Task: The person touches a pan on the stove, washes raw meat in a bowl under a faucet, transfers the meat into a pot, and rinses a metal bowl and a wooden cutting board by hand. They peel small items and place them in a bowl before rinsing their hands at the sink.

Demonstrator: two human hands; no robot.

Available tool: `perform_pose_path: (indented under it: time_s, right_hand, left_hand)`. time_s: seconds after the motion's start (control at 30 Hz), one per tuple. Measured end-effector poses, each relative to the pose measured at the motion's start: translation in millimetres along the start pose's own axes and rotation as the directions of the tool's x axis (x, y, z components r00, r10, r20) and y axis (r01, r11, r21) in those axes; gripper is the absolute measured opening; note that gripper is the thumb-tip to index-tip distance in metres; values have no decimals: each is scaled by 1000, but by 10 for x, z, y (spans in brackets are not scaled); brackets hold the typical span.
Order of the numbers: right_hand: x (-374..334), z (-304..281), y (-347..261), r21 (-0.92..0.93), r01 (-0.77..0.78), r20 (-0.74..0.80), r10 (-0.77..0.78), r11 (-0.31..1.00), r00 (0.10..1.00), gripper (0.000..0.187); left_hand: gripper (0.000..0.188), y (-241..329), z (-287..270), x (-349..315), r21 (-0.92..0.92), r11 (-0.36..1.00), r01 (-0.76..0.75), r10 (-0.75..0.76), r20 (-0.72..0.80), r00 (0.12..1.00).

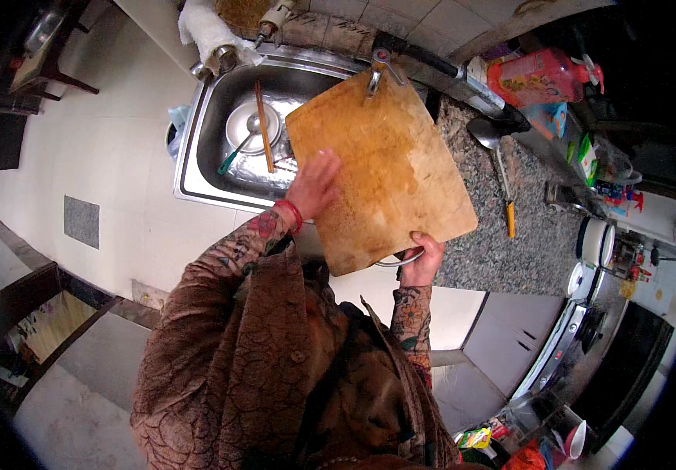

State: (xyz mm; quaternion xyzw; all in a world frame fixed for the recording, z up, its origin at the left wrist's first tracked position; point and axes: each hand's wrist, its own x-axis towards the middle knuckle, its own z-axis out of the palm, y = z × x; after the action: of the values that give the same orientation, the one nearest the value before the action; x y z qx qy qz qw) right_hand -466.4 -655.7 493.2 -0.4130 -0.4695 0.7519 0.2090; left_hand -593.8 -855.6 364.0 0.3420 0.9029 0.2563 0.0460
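Note:
A wooden cutting board [381, 168], stained and wet-looking, is tilted over the right part of the sink and the counter edge. My left hand [314, 184] lies flat on its left side, fingers outstretched and a little blurred. At the near right corner, my right hand [422, 262] grips the board, with the thumb on top and the other fingers hidden. Beside that hand a curved metal rim [398, 259] shows at the board's edge; whether it is a handle or a separate dish I cannot tell. The tap [377, 72] stands at the board's far corner.
In the steel sink [187, 168] are a white bowl [240, 121], a green-handled spoon [236, 155] and wooden chopsticks [264, 129]. A yellow-handled spatula [502, 168] lies on the granite counter [463, 258]. A red pump bottle [538, 77] stands behind; a stove [561, 345] is at right.

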Motion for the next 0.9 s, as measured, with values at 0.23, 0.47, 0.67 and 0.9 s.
perform_pose_path:
  time_s: [0.23,0.47,0.67,0.9]
  right_hand:
    - [-7,-121,-60,-1,-21,27,21,1000,999,39]
    - [-29,-144,-109,-31,13,-20,-13,999,1000,39]
    - [-117,-72,-151,-58,-11,-52,8,998,999,33]
    - [-29,-222,-98,-35,-10,-50,8,999,999,30]
  left_hand:
    - [64,41,147,774,-124,984,129,-142,-101,985]
    - [64,199,-33,586,-146,979,-139,134,-42,990]
    - [49,-549,109,312,-55,994,100,-101,-21,995]
    - [22,-116,174,251,-320,930,179,-269,-266,926]
